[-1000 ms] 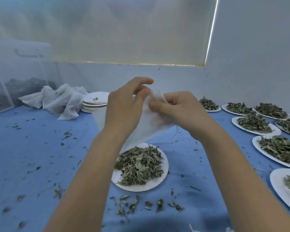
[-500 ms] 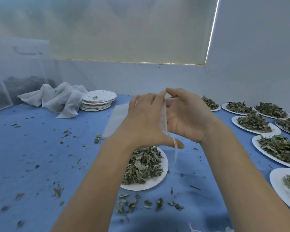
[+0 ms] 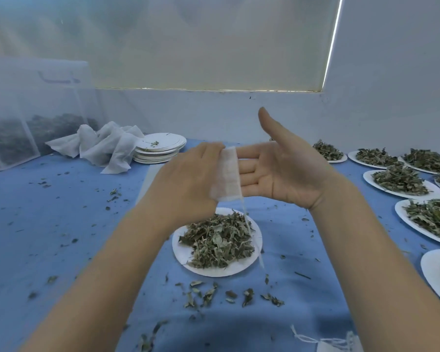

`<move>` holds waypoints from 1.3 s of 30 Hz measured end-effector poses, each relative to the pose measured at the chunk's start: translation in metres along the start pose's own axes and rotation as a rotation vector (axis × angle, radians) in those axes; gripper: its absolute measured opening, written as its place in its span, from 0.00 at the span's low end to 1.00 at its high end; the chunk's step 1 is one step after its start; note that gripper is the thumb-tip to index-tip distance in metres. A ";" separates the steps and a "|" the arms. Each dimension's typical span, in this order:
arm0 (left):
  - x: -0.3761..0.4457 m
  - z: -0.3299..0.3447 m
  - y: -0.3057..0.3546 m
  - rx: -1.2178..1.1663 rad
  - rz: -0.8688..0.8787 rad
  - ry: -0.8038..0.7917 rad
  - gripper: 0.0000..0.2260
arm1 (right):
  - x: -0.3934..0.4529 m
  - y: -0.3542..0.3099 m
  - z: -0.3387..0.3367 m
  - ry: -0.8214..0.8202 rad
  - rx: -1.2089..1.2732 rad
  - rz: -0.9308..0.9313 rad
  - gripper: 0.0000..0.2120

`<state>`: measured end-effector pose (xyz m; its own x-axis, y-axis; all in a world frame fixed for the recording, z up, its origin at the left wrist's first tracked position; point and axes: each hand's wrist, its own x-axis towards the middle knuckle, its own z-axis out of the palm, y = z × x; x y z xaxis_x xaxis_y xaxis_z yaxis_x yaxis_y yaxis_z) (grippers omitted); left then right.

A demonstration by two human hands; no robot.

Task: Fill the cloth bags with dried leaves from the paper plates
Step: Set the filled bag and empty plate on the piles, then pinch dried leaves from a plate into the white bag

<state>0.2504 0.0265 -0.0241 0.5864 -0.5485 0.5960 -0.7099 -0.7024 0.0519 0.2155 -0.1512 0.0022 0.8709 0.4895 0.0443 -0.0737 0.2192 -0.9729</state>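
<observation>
Two hands are meeting above the blue worktop. The left hand is gripping a white cloth bag at its gathered mouth, fingers curled round the fabric, while the bag's body is trailing away behind that hand toward the far left. The right hand is lying flat and released, palm turned toward the camera, thumb pointing up, its straight fingers reaching to the edge of the bag's mouth. A thin drawstring is hanging from the bag down over a paper plate, which is sitting directly below the hands and carrying a heap of dried leaves. Loose leaf scraps are lying on the worktop just in front of that plate. Several more plates of leaves are sitting in rows along the right side. Farther back at the left, a stack of plates without heaps is resting beside a crumpled pile of white cloth.
</observation>
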 end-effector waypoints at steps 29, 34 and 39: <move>-0.032 0.005 0.023 -0.192 0.019 -0.014 0.47 | 0.029 0.029 0.039 -0.127 0.275 0.105 0.38; -0.030 0.008 0.005 -0.241 0.021 0.071 0.39 | 0.026 0.023 0.040 -0.217 0.309 0.128 0.30; -0.037 0.005 -0.010 -0.164 -0.017 0.055 0.39 | 0.026 0.025 0.040 -0.316 0.188 0.176 0.40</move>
<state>0.2379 0.0509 -0.0507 0.5794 -0.5084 0.6371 -0.7569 -0.6255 0.1892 0.2172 -0.0991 -0.0120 0.6467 0.7624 -0.0228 -0.3212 0.2451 -0.9147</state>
